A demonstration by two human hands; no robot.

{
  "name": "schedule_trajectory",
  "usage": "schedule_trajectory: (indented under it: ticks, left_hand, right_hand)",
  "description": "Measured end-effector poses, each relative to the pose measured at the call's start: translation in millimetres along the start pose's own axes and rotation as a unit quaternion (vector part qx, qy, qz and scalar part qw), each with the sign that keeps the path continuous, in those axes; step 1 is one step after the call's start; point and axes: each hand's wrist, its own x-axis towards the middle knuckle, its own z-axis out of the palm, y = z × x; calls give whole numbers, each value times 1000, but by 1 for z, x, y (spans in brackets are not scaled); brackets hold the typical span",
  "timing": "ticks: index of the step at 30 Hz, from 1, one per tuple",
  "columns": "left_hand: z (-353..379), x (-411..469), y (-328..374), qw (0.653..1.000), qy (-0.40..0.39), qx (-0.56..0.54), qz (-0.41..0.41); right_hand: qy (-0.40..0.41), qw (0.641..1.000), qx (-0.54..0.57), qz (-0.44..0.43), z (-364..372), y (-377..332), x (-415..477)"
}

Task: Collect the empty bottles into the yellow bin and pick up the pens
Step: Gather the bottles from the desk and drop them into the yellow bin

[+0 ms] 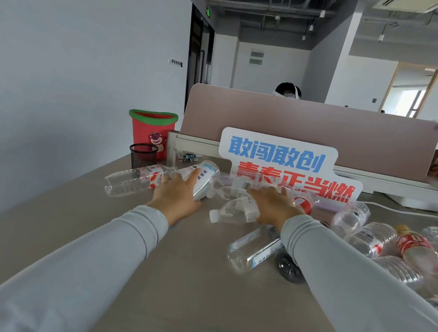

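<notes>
In the head view, the left hand [175, 199] is laid on the blue-label bottle [208, 174]; its fingers are spread apart and nearly straight, the forefinger stretched along the bottle's smooth round wall; the outer fingertips touch the red-label bottle [134, 181], which lies on its side at ten o'clock of the hand; whether the thumb is clamped under the blue-label bottle cannot be told. The right hand [275, 207] is held flat, palm down; its fingers [265, 193] are straight, slightly apart and blurred, and are set over the crumpled bottles [225, 190] of thin clear plastic; nothing is gripped; its thumb lies just beside the small bottle [235, 212], white-capped and on its side between the two hands. A red-band bottle [305, 204] is seen at two o'clock of the right hand. At six o'clock of that hand, partly under the grey sleeve [349, 270], lie the near bottle [253, 248], clear and smooth, and a dark bottle [288, 267]. A heap [380, 241] of ribbed clear bottles is spread at four o'clock. All rest on the matt beige table [188, 295]. At eleven o'clock of the left hand, well apart, a red bin [152, 131] with a green rim stands upright; a black mesh cup [143, 155] stands just in front of it. A glossy sign [287, 158] leans against a pink screen [309, 120] at twelve o'clock.
</notes>
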Motion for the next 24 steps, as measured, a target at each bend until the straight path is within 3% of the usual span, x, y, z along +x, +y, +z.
schedule_trajectory:
  ticks: [5,10,16,24]
  left_hand:
    - [-4,1,-25,1000,16,-21,-15]
    - [-17,-4,-67,996,42,-65,-50]
    - [-47,-37,-143,988,86,-26,-126]
    - [-77,-107,-285,948,105,21,-299]
  right_hand:
    - [57,998,-34,6,-3,-2,7]
    - [147,984,83,49,-33,-35,19]
    - [136,972,186,-44,-42,-137,58]
    - [141,943,245,-178,-69,-305,103]
